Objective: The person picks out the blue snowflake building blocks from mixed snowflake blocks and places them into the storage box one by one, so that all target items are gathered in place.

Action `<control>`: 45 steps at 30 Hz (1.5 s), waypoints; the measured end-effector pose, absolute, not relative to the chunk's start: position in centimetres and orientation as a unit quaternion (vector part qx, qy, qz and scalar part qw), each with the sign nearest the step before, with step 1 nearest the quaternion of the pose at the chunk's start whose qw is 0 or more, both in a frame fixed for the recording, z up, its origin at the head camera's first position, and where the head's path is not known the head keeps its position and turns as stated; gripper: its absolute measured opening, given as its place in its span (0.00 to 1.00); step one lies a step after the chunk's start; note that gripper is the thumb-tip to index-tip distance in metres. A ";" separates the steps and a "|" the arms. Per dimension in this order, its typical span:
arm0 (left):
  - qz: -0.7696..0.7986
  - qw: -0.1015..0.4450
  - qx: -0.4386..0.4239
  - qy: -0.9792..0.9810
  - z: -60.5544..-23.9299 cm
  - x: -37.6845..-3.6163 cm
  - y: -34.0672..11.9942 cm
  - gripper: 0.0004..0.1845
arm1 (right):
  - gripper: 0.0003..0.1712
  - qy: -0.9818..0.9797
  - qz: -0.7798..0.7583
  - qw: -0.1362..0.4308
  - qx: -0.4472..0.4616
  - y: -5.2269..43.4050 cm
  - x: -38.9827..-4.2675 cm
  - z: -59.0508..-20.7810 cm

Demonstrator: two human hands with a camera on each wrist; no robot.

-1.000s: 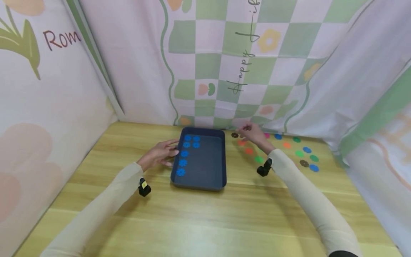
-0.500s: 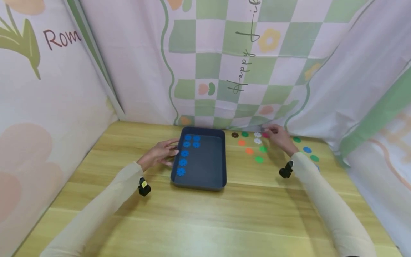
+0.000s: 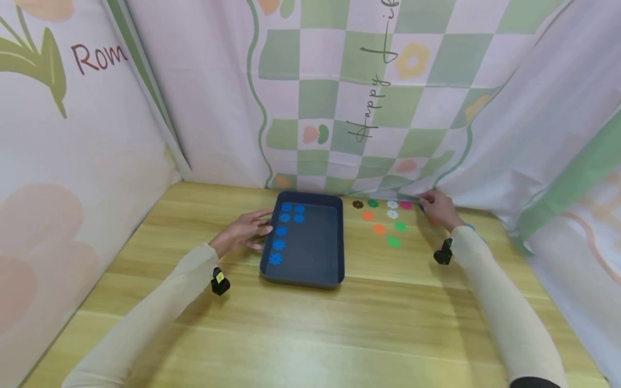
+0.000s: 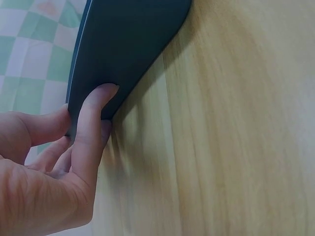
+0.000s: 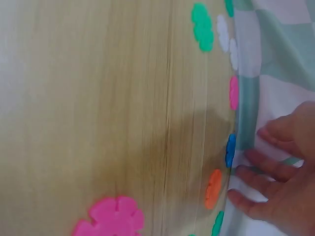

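My left hand (image 3: 242, 231) rests against the left side of a dark rectangular tray (image 3: 310, 281), fingers loosely bent. In the left wrist view its fingertips touch the tray's outer wall (image 4: 125, 44) and rim. Inside the tray, several blue flower-shaped plastic discs (image 3: 278, 244) lie along the left side and top left. At the back right, my right hand (image 3: 439, 207) hovers over a blue flower disc (image 5: 230, 150). The right wrist view shows its fingers (image 5: 266, 184) spread and slightly bent close to that disc, holding nothing. An orange disc (image 5: 213, 189) lies beside it.
Loose flower discs lie right of the tray: brown (image 3: 357, 205), white (image 3: 392, 214), magenta (image 3: 405, 205), orange (image 3: 379, 229) and green (image 3: 393, 242). A pink disc (image 5: 113, 219) shows nearer the right wrist camera. A checkered curtain (image 3: 359, 134) hangs along the table's back edge.
My right hand has moved rightward along the back edge, from near the brown disc, past the magenta one, to the blue disc. My left hand has stayed against the tray.
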State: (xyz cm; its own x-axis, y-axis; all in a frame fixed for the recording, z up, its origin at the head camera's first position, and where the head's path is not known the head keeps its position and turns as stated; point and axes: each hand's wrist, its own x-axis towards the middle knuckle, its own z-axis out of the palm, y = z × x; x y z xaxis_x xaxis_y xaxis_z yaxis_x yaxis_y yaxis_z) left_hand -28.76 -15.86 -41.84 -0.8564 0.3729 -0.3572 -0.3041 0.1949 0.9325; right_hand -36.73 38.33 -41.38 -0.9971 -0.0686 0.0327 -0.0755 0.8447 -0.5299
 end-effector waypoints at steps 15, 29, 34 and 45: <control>0.629 0.270 0.047 0.727 -41.6 -28.7 -15.5 0.37 | 0.34 -0.977 0.197 -0.077 -0.001 40.3 -38.6 -40.5; 0.636 0.272 0.036 0.722 -42.1 -28.8 -15.1 0.37 | 0.20 -0.981 0.172 -0.083 -0.013 39.3 -38.4 -41.0; 0.632 0.273 0.037 0.724 -42.1 -28.8 -15.2 0.37 | 0.17 -0.985 0.162 -0.064 -0.005 38.3 -38.2 -41.2; 0.618 0.272 0.041 0.737 -41.8 -28.8 -15.9 0.36 | 0.10 -0.982 0.174 -0.014 0.070 35.8 -37.5 -41.1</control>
State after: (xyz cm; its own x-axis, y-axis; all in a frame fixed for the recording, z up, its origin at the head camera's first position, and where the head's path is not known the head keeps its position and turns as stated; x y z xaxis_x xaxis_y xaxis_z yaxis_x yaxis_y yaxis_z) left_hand -28.76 -15.87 -41.83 -0.8490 0.3962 -0.3497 -0.2755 0.2329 0.9327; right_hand -37.48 35.78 -41.11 -0.9899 -0.1415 -0.0025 -0.1320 0.9296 -0.3440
